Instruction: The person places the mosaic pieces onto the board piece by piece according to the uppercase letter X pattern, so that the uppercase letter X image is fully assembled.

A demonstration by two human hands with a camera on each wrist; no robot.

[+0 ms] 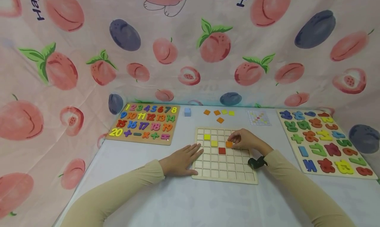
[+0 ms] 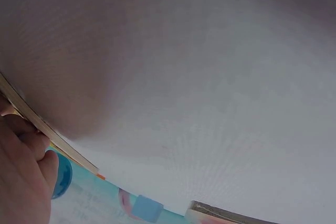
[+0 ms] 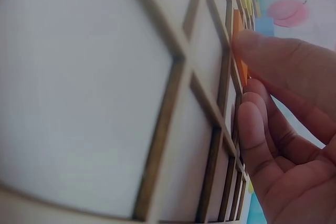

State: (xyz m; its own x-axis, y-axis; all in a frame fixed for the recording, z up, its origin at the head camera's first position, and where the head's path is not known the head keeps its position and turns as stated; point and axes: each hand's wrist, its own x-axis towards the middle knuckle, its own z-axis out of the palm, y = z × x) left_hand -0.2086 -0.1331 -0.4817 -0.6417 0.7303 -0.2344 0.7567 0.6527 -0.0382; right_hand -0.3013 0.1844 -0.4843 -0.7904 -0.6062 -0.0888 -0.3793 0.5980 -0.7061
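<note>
A wooden grid board [image 1: 207,174] lies on the table in front of me. My left hand [image 1: 181,161] rests along its left edge with fingers spread. In its squares sit two yellow tiles, one farther back [image 1: 207,137] and one nearer [image 1: 214,143], and a red tile [image 1: 222,150]. My right hand [image 1: 244,139] pinches an orange tile [image 1: 229,144] over a square to the right of the red tile. In the right wrist view the thumb presses on the orange tile [image 3: 240,51], which stands tilted at the grid's ribs, and the other fingers curl below it.
Behind the board lie several loose orange tiles [image 1: 220,120] and yellow tiles [image 1: 231,113], a blue block [image 1: 187,112] and a printed pattern card [image 1: 259,118]. Number puzzle boards stand at left [image 1: 152,141] and right [image 1: 292,144]. A fruit-print cloth [image 1: 184,32] hangs behind.
</note>
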